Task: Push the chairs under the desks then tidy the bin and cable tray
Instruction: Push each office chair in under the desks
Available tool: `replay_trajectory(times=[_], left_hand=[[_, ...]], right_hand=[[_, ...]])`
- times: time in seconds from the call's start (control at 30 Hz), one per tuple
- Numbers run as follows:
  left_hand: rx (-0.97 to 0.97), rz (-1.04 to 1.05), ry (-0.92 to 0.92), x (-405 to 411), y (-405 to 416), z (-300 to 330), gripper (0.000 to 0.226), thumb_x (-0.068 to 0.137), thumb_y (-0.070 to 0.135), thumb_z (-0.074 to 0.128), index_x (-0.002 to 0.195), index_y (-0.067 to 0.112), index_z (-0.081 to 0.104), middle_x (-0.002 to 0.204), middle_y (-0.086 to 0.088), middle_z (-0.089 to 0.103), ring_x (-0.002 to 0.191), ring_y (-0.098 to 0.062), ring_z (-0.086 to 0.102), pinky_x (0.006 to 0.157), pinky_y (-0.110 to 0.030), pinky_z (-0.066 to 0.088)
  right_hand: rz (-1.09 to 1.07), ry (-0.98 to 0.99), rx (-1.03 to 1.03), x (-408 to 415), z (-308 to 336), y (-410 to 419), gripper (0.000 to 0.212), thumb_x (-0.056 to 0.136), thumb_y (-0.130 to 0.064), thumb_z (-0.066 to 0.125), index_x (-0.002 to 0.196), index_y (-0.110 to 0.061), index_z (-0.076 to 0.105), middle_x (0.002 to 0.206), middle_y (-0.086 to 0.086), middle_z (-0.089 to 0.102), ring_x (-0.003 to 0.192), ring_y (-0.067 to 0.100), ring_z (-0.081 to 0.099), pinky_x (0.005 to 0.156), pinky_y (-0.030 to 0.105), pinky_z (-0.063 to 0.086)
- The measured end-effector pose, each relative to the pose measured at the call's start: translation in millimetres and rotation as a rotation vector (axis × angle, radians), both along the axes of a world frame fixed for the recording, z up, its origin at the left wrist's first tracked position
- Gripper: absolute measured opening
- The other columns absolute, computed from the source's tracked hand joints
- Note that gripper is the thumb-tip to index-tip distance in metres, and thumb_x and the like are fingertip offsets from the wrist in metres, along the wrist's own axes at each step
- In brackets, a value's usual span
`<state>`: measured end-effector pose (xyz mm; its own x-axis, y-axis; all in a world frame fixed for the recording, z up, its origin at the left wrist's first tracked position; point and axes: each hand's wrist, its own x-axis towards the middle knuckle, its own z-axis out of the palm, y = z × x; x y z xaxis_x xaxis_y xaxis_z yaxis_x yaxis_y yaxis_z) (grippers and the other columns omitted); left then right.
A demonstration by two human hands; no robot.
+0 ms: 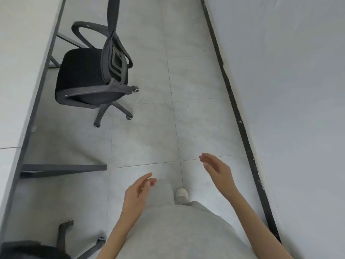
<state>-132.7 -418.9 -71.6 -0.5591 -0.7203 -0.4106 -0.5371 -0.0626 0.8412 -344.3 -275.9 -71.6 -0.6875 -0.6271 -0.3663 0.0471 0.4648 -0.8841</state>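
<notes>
Both of your hands are out in front of you over the tiled floor (145,118), holding nothing. Your left hand (137,196) has its fingers loosely extended, palm turned inward, and your right hand (217,170) is likewise relaxed with fingers straight, palm facing the left one. The two are apart, with your grey trouser leg and a pale shoe (181,195) showing between and below them.

The black office chair (89,75) stands well ahead of your left hand and off to its left. Its seat is close to the edge of the white counter (20,62) but not tucked under; the backrest faces the aisle and the castors sit out on the open tiles.

Just left of your left hand, a dark foot of the counter frame (63,170) reaches out across the floor. Behind your left forearm, at the lower left corner, part of a second chair (63,238) shows: a base leg, a castor and a bit of dark seat.

To the right of your right hand, a black skirting strip (240,126) runs along the foot of a plain wall (291,90).
</notes>
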Motion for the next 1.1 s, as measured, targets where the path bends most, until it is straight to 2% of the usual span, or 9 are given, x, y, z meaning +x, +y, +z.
replay_trajectory(times=[0.23, 0.4, 0.47, 0.53, 0.63, 0.73, 0.9, 0.97, 1.1], left_hand=[[-0.002, 0.037, -0.032, -78, -110, -26, 0.031, 0.094, 0.006, 0.046, 0.102, 0.033, 0.060, 0.094, 0.022, 0.070, 0.087, 0.001, 0.065, 0.076, -0.007, 0.047], [-0.016, -0.132, -0.001, -191, -228, -19, 0.031, 0.094, 0.008, 0.047, 0.101, 0.036, 0.058, 0.095, 0.024, 0.068, 0.089, 0.004, 0.064, 0.077, -0.004, 0.044], [-0.043, -0.221, 0.020, -242, -276, -4, 0.026, 0.094, 0.011, 0.047, 0.107, 0.030, 0.059, 0.092, 0.017, 0.071, 0.091, 0.005, 0.063, 0.077, -0.003, 0.043], [-0.059, -0.297, 0.039, -294, -318, 7, 0.024, 0.095, 0.013, 0.046, 0.113, 0.024, 0.059, 0.094, 0.015, 0.070, 0.093, 0.005, 0.062, 0.076, -0.003, 0.043], [-0.080, -0.362, 0.076, -369, -367, 22, 0.024, 0.095, 0.014, 0.047, 0.112, 0.024, 0.059, 0.090, 0.020, 0.070, 0.091, 0.005, 0.062, 0.075, -0.003, 0.043], [-0.087, -0.368, 0.111, -433, -403, 29, 0.024, 0.095, 0.012, 0.046, 0.113, 0.023, 0.057, 0.094, 0.017, 0.069, 0.091, 0.007, 0.062, 0.075, -0.003, 0.043], [-0.066, -0.175, 0.138, -503, -445, 16, 0.025, 0.095, 0.012, 0.046, 0.111, 0.027, 0.057, 0.096, 0.018, 0.069, 0.091, 0.005, 0.063, 0.078, -0.005, 0.044], [-0.044, -0.009, 0.128, -518, -455, 9, 0.026, 0.095, 0.012, 0.046, 0.109, 0.031, 0.057, 0.098, 0.022, 0.068, 0.091, 0.003, 0.064, 0.080, -0.006, 0.045], [-0.039, 0.314, 0.079, -535, -467, 3, 0.025, 0.095, 0.015, 0.047, 0.107, 0.033, 0.058, 0.096, 0.019, 0.070, 0.092, -0.003, 0.066, 0.082, -0.010, 0.047]], right_hand=[[-0.019, 0.062, -0.067, -115, -4, -132, 0.030, 0.090, -0.003, 0.052, 0.114, -0.019, 0.060, 0.104, -0.012, 0.066, 0.097, -0.011, 0.059, 0.082, 0.003, 0.042], [-0.115, 0.030, 0.016, -171, -22, -199, 0.030, 0.089, -0.001, 0.052, 0.112, -0.019, 0.060, 0.104, -0.010, 0.067, 0.096, -0.010, 0.059, 0.081, 0.003, 0.042], [-0.162, 0.021, 0.042, -188, -22, -218, 0.031, 0.089, 0.000, 0.052, 0.113, -0.019, 0.061, 0.105, -0.011, 0.067, 0.097, -0.008, 0.060, 0.081, 0.004, 0.043], [-0.200, 0.006, 0.067, -208, -22, -235, 0.032, 0.088, 0.000, 0.052, 0.112, -0.019, 0.061, 0.104, -0.014, 0.066, 0.097, -0.010, 0.059, 0.080, 0.003, 0.042], [-0.255, 0.000, 0.086, -241, -22, -261, 0.034, 0.088, 0.001, 0.053, 0.105, -0.027, 0.062, 0.098, -0.020, 0.069, 0.095, -0.011, 0.059, 0.078, 0.002, 0.042], [-0.272, -0.007, 0.082, -292, -24, -292, 0.038, 0.087, 0.001, 0.053, 0.101, -0.033, 0.061, 0.100, -0.029, 0.065, 0.096, -0.008, 0.061, 0.079, 0.003, 0.043], [-0.069, 0.063, 0.066, -418, -24, -379, 0.038, 0.088, 0.001, 0.052, 0.106, -0.032, 0.060, 0.099, -0.026, 0.066, 0.099, -0.008, 0.059, 0.082, 0.003, 0.043], [0.101, 0.110, 0.054, -475, -16, -428, 0.037, 0.088, 0.000, 0.053, 0.109, -0.030, 0.060, 0.101, -0.026, 0.064, 0.101, -0.009, 0.058, 0.083, 0.003, 0.042], [0.427, 0.198, -0.003, -554, 10, -537, 0.032, 0.090, -0.002, 0.051, 0.118, -0.015, 0.059, 0.107, -0.010, 0.065, 0.098, -0.016, 0.055, 0.084, 0.002, 0.039]])
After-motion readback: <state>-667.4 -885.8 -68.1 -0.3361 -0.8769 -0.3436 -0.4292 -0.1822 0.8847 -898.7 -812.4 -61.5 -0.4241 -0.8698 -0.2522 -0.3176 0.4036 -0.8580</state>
